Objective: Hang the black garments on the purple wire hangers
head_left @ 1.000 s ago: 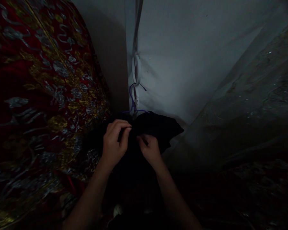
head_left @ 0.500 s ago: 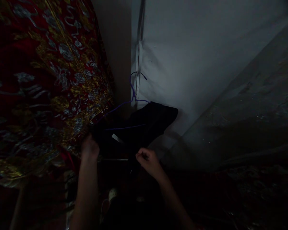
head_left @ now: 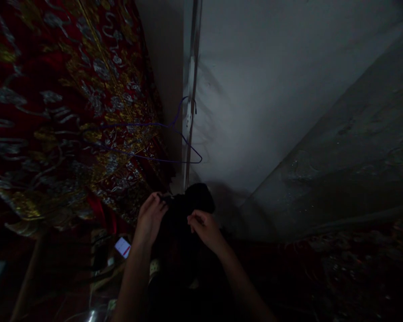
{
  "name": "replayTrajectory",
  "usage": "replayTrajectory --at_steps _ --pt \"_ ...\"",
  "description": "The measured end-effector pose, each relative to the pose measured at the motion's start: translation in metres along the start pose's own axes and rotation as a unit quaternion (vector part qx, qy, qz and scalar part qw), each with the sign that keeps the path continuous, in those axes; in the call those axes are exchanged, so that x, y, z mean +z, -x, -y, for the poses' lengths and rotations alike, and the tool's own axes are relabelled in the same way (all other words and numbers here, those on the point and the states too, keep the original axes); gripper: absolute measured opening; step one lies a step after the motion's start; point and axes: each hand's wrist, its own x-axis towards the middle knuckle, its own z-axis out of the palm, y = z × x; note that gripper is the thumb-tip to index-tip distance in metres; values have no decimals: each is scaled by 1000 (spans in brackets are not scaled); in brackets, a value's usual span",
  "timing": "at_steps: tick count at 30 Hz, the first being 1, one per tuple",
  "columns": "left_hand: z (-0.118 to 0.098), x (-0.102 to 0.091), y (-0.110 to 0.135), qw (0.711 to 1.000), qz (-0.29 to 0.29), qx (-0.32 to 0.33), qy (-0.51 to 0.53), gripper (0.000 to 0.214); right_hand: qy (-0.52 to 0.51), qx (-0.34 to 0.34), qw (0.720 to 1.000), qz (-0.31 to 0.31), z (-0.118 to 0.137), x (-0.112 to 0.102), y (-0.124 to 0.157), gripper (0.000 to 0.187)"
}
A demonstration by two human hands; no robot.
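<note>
Black garment (head_left: 183, 212) in 2 hands (head_left: 151, 218) (head_left: 204, 226); hanger (head_left: 173, 124) above.

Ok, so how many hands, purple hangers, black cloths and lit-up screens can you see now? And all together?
Left hand and right hand: 2
Purple hanger: 1
Black cloth: 1
Lit-up screen: 1
Total: 5

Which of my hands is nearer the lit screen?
Your left hand, with the screen below and left of it; your right hand is farther right.
</note>
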Motion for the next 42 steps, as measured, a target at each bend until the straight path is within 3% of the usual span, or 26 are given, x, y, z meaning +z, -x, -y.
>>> replayTrajectory --at_steps 3,6,8,10,13,16,19,21,24,27,29,33,37,39,42 --pt "-1 24 24 992 83 34 -83 27 13 -36 999 -3 8 -4 5 23" --pt "-4 45 40 954 168 66 -239 23 -37 -88 995 43 25 -5 8 33" --pt "-7 53 43 931 197 95 -292 23 -56 -107 991 62 35 -3 6 34" --pt "-11 53 38 915 197 152 -319 23 -67 -93 990 78 40 0 1 19" --pt "-17 34 21 892 222 167 -356 26 -90 -22 993 75 40 -1 -10 12" --pt "-18 1 5 859 301 34 -413 43 -96 16 995 -24 47 -10 -24 5" --pt "-17 -32 -6 779 382 -84 -490 44 -49 -70 996 -37 68 -22 -49 15" --pt "-23 -49 -14 739 406 -100 -528 41 -19 -158 987 -31 83 -23 -74 25" --pt "-45 -67 -32 716 380 -37 -584 36 -24 -191 977 -92 88 -11 -115 22" --pt "-77 -77 -49 685 345 9 -641 36 -18 -99 987 -124 71 2 -147 23" --pt "-94 -81 -55 671 340 9 -659 37 14 -44 986 -160 59 -1 -156 29" --pt "-109 -80 -56 634 352 -13 -688 31 87 -64 951 -289 49 -39 -141 30" --pt "-113 -67 -69 569 314 -24 -759 38 135 -81 934 -322 60 -78 -107 29" --pt "-118 -57 -81 584 280 48 -760 33 153 -80 931 -322 67 -86 -94 31" --pt "-128 -35 -95 651 240 210 -689 23 153 -83 930 -325 72 -89 -86 31"
